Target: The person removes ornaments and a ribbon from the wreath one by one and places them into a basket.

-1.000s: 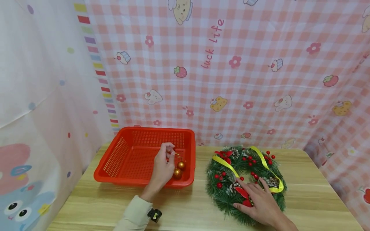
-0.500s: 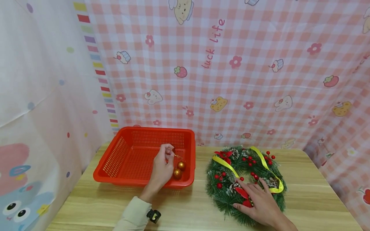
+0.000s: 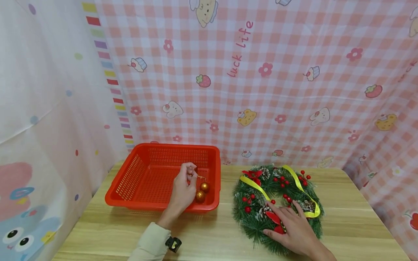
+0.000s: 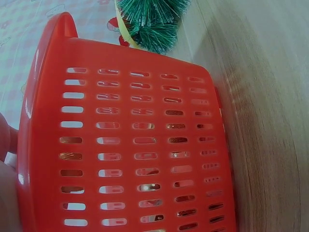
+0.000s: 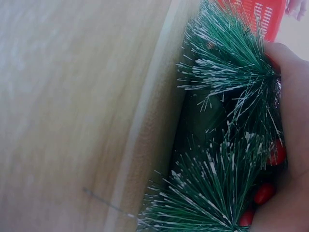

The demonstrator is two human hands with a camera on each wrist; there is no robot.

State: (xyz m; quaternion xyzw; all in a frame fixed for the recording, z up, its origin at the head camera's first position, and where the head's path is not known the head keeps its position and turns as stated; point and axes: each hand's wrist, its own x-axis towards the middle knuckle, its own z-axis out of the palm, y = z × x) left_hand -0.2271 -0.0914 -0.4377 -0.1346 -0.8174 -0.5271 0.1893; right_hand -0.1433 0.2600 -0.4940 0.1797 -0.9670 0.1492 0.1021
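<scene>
In the head view my left hand is over the right part of a red plastic basket, thumb and fingers pinching a thin gold string. Close beside the fingertips are two shiny gold Christmas balls, in the basket's right front corner. A green Christmas wreath lies flat on the table, with red berries, pine cones, red flowers and a loose yellow ribbon. My right hand rests on its front part, fingers spread. The left wrist view shows mostly the basket's slotted wall, which hides the fingertips.
Both wreath and basket stand on a light wooden table, the basket to the left. A pink checked cloth hangs behind the table. Another white patterned cloth hangs along the left side.
The left hand stays over the basket with only tiny finger movement at the gold string. The right hand and the wreath have kept their places.
</scene>
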